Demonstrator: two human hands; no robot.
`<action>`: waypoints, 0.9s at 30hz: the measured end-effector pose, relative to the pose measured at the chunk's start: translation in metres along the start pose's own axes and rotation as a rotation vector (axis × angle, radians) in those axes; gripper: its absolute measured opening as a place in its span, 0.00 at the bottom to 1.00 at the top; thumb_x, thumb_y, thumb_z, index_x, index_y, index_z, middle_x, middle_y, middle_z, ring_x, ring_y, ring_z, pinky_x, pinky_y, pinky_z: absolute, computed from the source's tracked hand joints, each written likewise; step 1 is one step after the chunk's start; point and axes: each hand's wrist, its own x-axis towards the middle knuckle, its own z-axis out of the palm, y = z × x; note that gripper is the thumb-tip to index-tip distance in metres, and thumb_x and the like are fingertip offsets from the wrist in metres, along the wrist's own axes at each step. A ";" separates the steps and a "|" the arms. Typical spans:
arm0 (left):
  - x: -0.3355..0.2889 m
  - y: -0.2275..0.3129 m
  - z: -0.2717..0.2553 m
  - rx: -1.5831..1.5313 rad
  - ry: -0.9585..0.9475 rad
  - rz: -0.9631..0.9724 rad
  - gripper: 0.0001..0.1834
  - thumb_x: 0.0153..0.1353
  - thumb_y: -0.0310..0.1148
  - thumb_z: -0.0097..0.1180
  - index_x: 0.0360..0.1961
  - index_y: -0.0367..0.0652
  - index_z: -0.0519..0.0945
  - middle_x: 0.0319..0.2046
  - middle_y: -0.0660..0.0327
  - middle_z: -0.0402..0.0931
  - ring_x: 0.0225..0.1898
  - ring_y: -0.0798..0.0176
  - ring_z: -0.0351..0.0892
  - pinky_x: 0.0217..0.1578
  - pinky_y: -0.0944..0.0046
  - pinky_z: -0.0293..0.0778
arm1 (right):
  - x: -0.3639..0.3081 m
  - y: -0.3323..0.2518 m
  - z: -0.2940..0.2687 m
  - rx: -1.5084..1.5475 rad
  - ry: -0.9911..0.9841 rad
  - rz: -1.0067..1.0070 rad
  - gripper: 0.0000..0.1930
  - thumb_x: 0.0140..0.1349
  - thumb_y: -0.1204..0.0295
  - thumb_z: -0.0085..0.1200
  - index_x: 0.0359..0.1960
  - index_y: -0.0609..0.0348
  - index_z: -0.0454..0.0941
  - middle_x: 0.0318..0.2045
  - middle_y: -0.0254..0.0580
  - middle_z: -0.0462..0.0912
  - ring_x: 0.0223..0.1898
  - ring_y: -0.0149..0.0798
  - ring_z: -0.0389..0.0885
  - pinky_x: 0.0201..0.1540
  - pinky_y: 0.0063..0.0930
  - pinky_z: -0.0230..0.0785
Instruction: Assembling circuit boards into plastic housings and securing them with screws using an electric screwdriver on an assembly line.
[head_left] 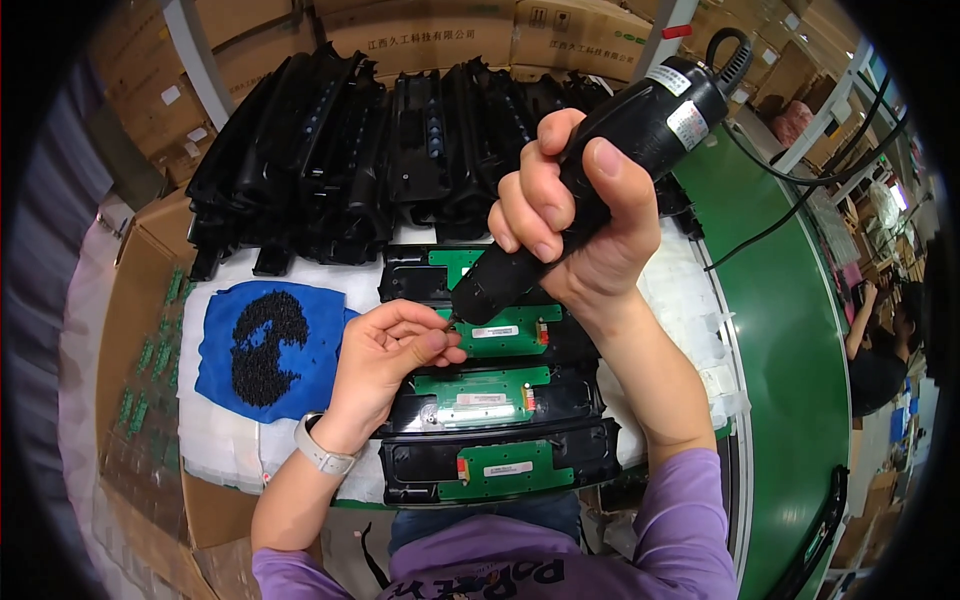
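My right hand [590, 205] is wrapped around a black electric screwdriver [640, 125], which slants down to the left with its cord at the top end. Its nose is over a green circuit board [490, 335] set in a black plastic housing [570, 338]. Beside the driver's tip, my left hand [395, 350] has thumb and fingers pinched together; what lies between them is too small to make out. Nearer to me are two more black housings with boards, one in the middle [585, 395] and one in front [420, 465]. Another board-bearing housing [405, 280] lies beyond, partly hidden.
To the left, a blue cloth [225, 345] carries a heap of small black screws [265, 340]. Black plastic housings [300, 140] are stacked at the back. A cardboard box [150, 410] holds green boards. On the right runs a green surface [790, 400]; a person [880, 370] is farther off.
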 end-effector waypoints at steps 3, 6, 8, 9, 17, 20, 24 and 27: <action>0.000 0.001 0.001 0.030 -0.010 -0.001 0.08 0.57 0.20 0.57 0.38 0.33 0.75 0.33 0.52 0.80 0.34 0.63 0.82 0.36 0.71 0.77 | -0.001 0.000 0.002 -0.011 0.003 0.024 0.14 0.62 0.59 0.44 0.39 0.57 0.69 0.15 0.31 0.66 0.12 0.28 0.63 0.23 0.28 0.65; 0.000 0.000 -0.001 0.053 -0.027 0.023 0.08 0.56 0.20 0.57 0.38 0.33 0.75 0.33 0.52 0.81 0.35 0.62 0.82 0.35 0.71 0.77 | -0.002 0.000 0.007 -0.038 0.044 0.062 0.14 0.62 0.59 0.44 0.39 0.57 0.69 0.15 0.30 0.66 0.12 0.28 0.63 0.23 0.28 0.64; -0.001 -0.001 -0.002 0.048 -0.043 0.004 0.08 0.56 0.20 0.58 0.38 0.33 0.75 0.33 0.53 0.80 0.35 0.62 0.83 0.36 0.71 0.77 | -0.002 0.000 0.008 -0.058 0.080 0.085 0.14 0.62 0.59 0.43 0.39 0.57 0.69 0.15 0.30 0.66 0.12 0.28 0.63 0.23 0.28 0.64; -0.001 -0.001 -0.002 0.044 -0.058 -0.014 0.09 0.56 0.19 0.58 0.38 0.33 0.75 0.34 0.53 0.80 0.35 0.62 0.83 0.36 0.71 0.77 | -0.001 0.000 0.008 -0.042 0.091 0.088 0.14 0.62 0.60 0.43 0.39 0.57 0.69 0.15 0.30 0.66 0.12 0.28 0.63 0.23 0.28 0.64; 0.005 0.001 -0.003 0.008 0.095 0.082 0.11 0.66 0.33 0.46 0.43 0.37 0.71 0.49 0.51 0.73 0.48 0.63 0.75 0.48 0.68 0.69 | 0.025 0.009 -0.008 -0.333 0.146 -0.004 0.10 0.59 0.65 0.48 0.34 0.59 0.69 0.14 0.32 0.65 0.12 0.29 0.64 0.21 0.28 0.62; 0.008 0.000 -0.009 -0.068 0.129 0.089 0.09 0.67 0.30 0.39 0.41 0.37 0.69 0.52 0.48 0.70 0.53 0.60 0.72 0.53 0.67 0.66 | 0.040 0.020 -0.027 -0.582 0.114 -0.015 0.10 0.54 0.68 0.53 0.25 0.63 0.69 0.13 0.34 0.67 0.11 0.29 0.66 0.18 0.24 0.62; 0.007 0.004 -0.007 -0.071 0.110 0.102 0.07 0.67 0.26 0.34 0.41 0.38 0.66 0.55 0.45 0.66 0.60 0.56 0.66 0.58 0.64 0.64 | 0.049 0.037 -0.039 -0.614 0.128 0.034 0.11 0.52 0.69 0.57 0.23 0.64 0.72 0.13 0.36 0.70 0.12 0.29 0.68 0.16 0.21 0.60; 0.002 0.007 -0.004 -0.053 0.101 0.093 0.07 0.69 0.27 0.32 0.42 0.39 0.65 0.57 0.45 0.64 0.62 0.54 0.64 0.59 0.64 0.64 | 0.050 0.044 -0.041 -0.633 0.114 0.074 0.10 0.52 0.69 0.58 0.23 0.64 0.72 0.12 0.36 0.70 0.12 0.29 0.68 0.16 0.21 0.59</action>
